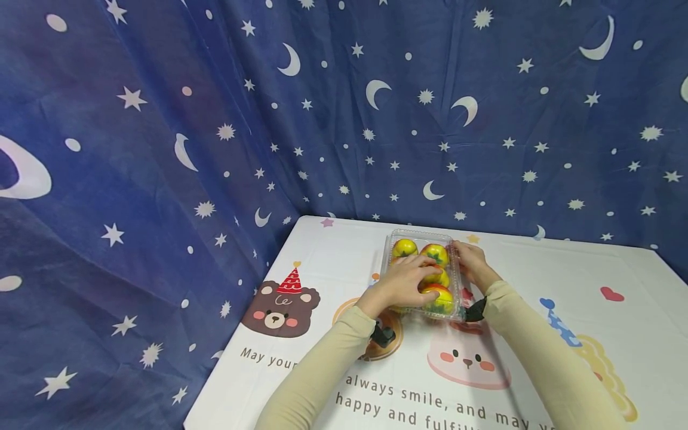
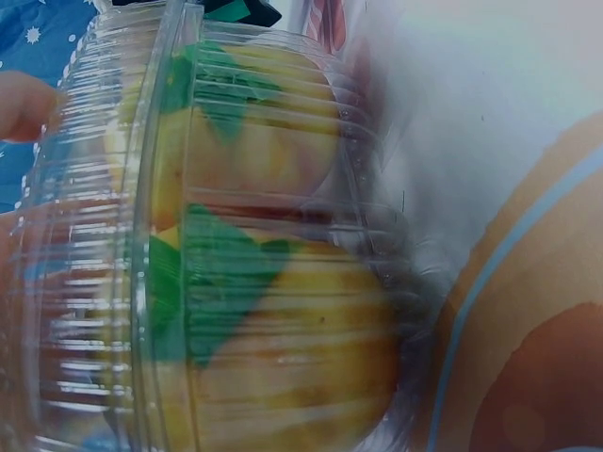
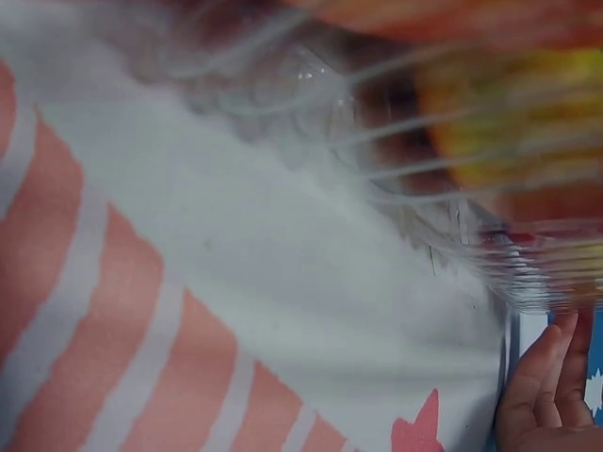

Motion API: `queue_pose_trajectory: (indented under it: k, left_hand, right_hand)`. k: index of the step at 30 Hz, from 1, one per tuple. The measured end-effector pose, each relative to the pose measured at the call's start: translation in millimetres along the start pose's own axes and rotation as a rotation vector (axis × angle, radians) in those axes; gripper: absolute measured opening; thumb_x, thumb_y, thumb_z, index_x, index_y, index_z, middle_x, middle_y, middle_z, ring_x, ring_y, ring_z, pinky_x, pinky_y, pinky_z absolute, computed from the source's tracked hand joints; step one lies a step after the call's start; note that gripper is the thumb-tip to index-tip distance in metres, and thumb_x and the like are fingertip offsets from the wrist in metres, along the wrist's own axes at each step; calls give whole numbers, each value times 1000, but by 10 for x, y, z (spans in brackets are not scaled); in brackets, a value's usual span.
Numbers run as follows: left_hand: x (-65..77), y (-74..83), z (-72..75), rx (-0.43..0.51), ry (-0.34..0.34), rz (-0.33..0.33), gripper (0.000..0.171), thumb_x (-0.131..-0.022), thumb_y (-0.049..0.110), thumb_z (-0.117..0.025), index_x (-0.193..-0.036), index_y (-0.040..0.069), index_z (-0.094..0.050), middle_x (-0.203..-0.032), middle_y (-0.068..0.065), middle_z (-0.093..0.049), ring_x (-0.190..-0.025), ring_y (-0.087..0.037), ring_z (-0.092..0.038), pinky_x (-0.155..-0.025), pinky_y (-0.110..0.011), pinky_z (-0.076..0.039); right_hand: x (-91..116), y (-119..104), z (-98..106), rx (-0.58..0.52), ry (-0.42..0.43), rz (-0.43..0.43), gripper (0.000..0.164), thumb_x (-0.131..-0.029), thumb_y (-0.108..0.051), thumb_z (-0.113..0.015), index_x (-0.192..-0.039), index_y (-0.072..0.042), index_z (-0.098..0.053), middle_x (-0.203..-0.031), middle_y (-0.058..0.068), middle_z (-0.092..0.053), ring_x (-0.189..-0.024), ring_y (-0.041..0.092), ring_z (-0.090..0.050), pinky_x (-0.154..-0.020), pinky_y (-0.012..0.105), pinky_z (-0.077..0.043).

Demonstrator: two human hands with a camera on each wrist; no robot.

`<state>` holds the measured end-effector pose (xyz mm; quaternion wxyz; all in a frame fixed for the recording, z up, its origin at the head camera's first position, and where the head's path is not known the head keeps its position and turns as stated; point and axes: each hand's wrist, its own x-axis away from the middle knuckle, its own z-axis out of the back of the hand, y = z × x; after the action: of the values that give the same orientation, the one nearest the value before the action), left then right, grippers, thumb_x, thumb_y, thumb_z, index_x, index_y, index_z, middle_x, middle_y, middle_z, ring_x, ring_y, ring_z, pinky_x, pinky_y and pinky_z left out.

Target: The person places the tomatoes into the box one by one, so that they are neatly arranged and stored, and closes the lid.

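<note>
A clear plastic clamshell box stands on the table, its ridged wall close up in both wrist views. Inside sit several yellow-and-red fruits with green leafy caps, which look like persimmons. My left hand lies across the top of the box with its fingers spread over the lid; in the left wrist view a fingertip shows beyond the lid's edge. At the far right edge, my right hand pinches the box's rim. Its fingers meet the rim in the right wrist view.
The white tablecloth carries a printed bear, other cartoon figures and lettering. Behind and to the left hangs a dark blue curtain with moons and stars. A dark strap shows by the right wrist.
</note>
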<state>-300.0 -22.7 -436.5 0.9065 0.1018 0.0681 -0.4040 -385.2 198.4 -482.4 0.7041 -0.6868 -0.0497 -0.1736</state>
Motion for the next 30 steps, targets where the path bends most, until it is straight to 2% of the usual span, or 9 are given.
queue_pose_trajectory:
  k: [7,10,14,20,23,26,28,30]
  left_hand:
    - [1,-2,6,-11,-3,-2,52,-91,47,-56,-139,26,-57,-146,3,-47,-136,-17,-40,-114,-37,-29]
    - [-3,-4,3,-11,-7,2,52,-91,47,-55,-139,27,-57,-146,3,-47,-136,-17,-40,-114,-37,-29]
    - [-7,-9,-5,-18,0,-1,52,-91,47,-55,-139,27,-58,-145,3,-48,-135,-17,-41,-113,-37,-30]
    - [28,-14,5,6,-1,-12,52,-91,47,-55,-139,26,-58,-145,4,-48,-133,-17,-42,-113,-36,-29]
    - [46,-23,17,17,-8,-1,52,-91,47,-56,-139,27,-58,-145,4,-47,-133,-17,-42,-113,-36,-29]
    - [45,-29,19,12,-8,15,52,-91,47,-57,-139,27,-58,-145,5,-47,-133,-17,-42,-113,-37,-30]
    - [32,-31,13,6,-6,15,52,-91,47,-57,-139,27,-58,-145,5,-47,-134,-17,-41,-112,-37,-31]
    - [14,-28,4,9,-5,10,52,-91,48,-56,-139,28,-58,-145,5,-47,-134,-16,-41,-111,-36,-31]
  right_hand:
    - [24,-14,-17,14,5,10,57,-100,-32,-48,-146,0,-44,-125,6,-47,-88,8,-50,-68,15,-48]
    - [36,-21,-23,36,11,18,57,-100,-32,-48,-147,0,-44,-134,10,-45,-96,12,-48,-74,17,-47]
    - [25,-25,-16,80,28,25,57,-101,-33,-48,-147,-1,-44,-138,13,-44,-103,16,-46,-82,22,-44]
    - [69,-77,-6,198,71,43,57,-97,-33,-48,-139,5,-51,-133,15,-50,-92,15,-50,-72,21,-46]
    - [102,-121,5,286,42,89,56,-96,-34,-45,-133,7,-54,-129,18,-52,-82,11,-52,-71,22,-50]
    - [144,-164,43,344,-16,138,58,-98,-38,-44,-131,9,-53,-126,19,-53,-75,4,-56,-78,26,-54]
    - [175,-186,96,363,-54,166,60,-100,-40,-44,-132,10,-51,-126,22,-54,-77,4,-60,-86,30,-55]
    - [219,-205,166,393,-90,193,63,-101,-42,-42,-136,11,-47,-130,28,-54,-88,12,-66,-91,35,-53]
